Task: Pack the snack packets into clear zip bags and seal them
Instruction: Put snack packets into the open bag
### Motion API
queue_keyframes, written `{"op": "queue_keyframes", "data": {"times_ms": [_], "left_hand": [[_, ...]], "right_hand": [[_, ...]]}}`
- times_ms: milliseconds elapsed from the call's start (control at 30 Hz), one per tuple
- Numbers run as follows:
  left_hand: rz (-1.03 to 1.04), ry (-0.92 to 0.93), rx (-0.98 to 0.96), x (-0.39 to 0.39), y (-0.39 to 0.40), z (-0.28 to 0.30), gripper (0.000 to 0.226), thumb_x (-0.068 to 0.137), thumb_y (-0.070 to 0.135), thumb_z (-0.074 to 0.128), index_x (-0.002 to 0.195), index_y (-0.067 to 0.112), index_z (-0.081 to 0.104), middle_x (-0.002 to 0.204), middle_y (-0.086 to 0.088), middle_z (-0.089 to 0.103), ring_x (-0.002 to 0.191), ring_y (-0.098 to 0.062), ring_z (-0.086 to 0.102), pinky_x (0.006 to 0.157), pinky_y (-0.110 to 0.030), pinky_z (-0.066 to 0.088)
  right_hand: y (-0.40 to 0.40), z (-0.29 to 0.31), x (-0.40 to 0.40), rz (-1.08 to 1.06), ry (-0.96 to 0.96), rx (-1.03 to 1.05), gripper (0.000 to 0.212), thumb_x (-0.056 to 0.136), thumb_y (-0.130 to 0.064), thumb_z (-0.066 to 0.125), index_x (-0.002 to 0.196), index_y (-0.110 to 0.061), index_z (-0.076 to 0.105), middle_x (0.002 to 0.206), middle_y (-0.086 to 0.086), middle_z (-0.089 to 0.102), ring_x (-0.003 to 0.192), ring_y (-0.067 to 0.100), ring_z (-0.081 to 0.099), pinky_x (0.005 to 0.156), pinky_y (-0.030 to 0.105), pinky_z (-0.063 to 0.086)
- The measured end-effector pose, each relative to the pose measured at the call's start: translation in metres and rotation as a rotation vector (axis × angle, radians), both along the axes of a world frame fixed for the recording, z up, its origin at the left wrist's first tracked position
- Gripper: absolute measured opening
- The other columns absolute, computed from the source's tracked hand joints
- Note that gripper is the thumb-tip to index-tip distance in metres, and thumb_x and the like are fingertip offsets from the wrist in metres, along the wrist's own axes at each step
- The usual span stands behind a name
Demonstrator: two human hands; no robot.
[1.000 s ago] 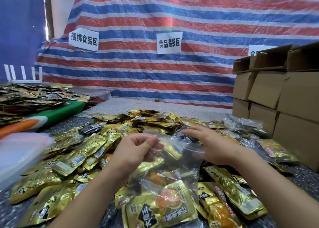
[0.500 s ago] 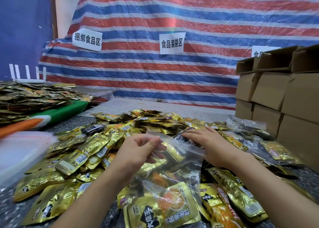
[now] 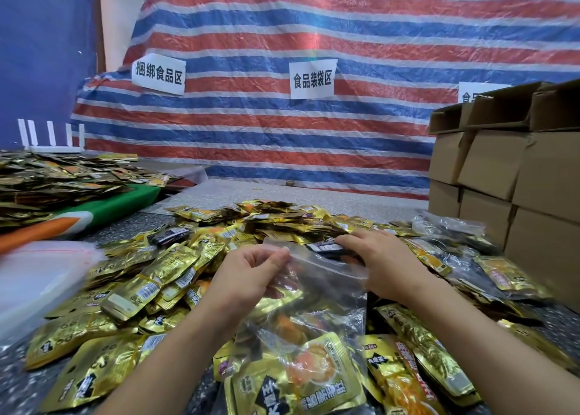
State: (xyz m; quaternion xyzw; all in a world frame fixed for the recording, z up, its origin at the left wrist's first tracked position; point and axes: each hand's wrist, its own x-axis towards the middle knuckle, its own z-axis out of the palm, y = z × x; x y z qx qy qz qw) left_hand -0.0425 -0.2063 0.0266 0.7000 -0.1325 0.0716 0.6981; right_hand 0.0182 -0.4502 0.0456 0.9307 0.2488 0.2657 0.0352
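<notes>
From the head view, the clear plastic zip bag (image 3: 317, 292), already holding gold foil snack packets (image 3: 301, 380), lies at the near middle of the grey speckled tabletop (image 3: 314, 191), its mouth pointing away, its zip strip running left to right between the hands. The left hand (image 3: 251, 276) pinches the strip's left end; the right hand (image 3: 383, 261) rests fingers curled at its right end, the grip hidden. Loose gold packets (image 3: 150, 286) surround it. Brown cardboard boxes (image 3: 508, 170) stand along the right edge, a striped tarpaulin (image 3: 314, 31) behind.
</notes>
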Motion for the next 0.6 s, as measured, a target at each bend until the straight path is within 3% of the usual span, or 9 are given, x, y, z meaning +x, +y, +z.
{"op": "queue_keyframes", "data": {"times_ms": [67,200,333,433,500,600], "left_hand": [[-0.010,-0.002,0.000,0.000,0.001,0.000,0.026,0.091,0.031,0.061,0.082,0.014,0.078,0.084,-0.010,0.076,0.068,-0.017,0.069,0.054,-0.021,0.051],[-0.012,-0.009,-0.018,0.000,0.000,0.001,0.025,0.092,0.026,0.062,0.077,0.013,0.077,0.082,-0.009,0.076,0.065,-0.015,0.070,0.052,-0.019,0.051],[-0.015,-0.030,-0.010,0.000,-0.001,0.002,0.026,0.093,0.023,0.063,0.073,0.014,0.077,0.079,-0.007,0.075,0.063,-0.014,0.070,0.052,-0.020,0.052],[-0.013,-0.022,-0.021,-0.001,0.000,0.002,0.027,0.093,0.021,0.063,0.070,0.016,0.076,0.078,-0.005,0.075,0.062,-0.014,0.070,0.052,-0.020,0.052],[-0.014,-0.013,-0.025,-0.002,-0.001,0.003,0.025,0.092,0.020,0.063,0.072,0.014,0.076,0.079,-0.005,0.076,0.062,-0.014,0.069,0.051,-0.020,0.052],[-0.014,-0.011,-0.015,-0.003,-0.002,0.004,0.018,0.093,0.018,0.064,0.080,0.009,0.073,0.077,-0.004,0.075,0.061,-0.012,0.068,0.052,-0.019,0.051]], "right_hand": [[0.002,0.002,-0.002,0.005,-0.049,0.067,0.035,0.100,-0.034,0.052,0.134,-0.029,0.056,0.121,-0.007,0.065,0.107,0.018,0.060,0.085,0.028,0.041],[0.003,0.001,-0.003,0.012,-0.054,0.284,0.025,0.097,-0.022,0.059,0.121,-0.022,0.066,0.103,-0.006,0.069,0.090,0.022,0.064,0.074,0.035,0.049],[0.005,0.018,-0.009,0.055,0.032,0.881,0.012,0.097,-0.011,0.059,0.098,-0.020,0.066,0.080,-0.002,0.070,0.072,0.026,0.065,0.059,0.042,0.053],[0.010,0.036,-0.020,0.198,0.199,1.461,0.012,0.100,-0.014,0.055,0.099,-0.020,0.065,0.083,-0.004,0.076,0.076,0.011,0.073,0.062,0.030,0.060],[0.012,0.043,-0.029,0.355,0.385,1.783,0.012,0.102,-0.015,0.051,0.106,-0.015,0.062,0.088,0.000,0.078,0.080,0.014,0.075,0.063,0.031,0.061],[0.012,0.043,-0.041,0.537,0.548,1.970,0.014,0.101,-0.016,0.050,0.111,-0.011,0.059,0.094,0.009,0.077,0.082,0.021,0.075,0.062,0.031,0.059]]}}
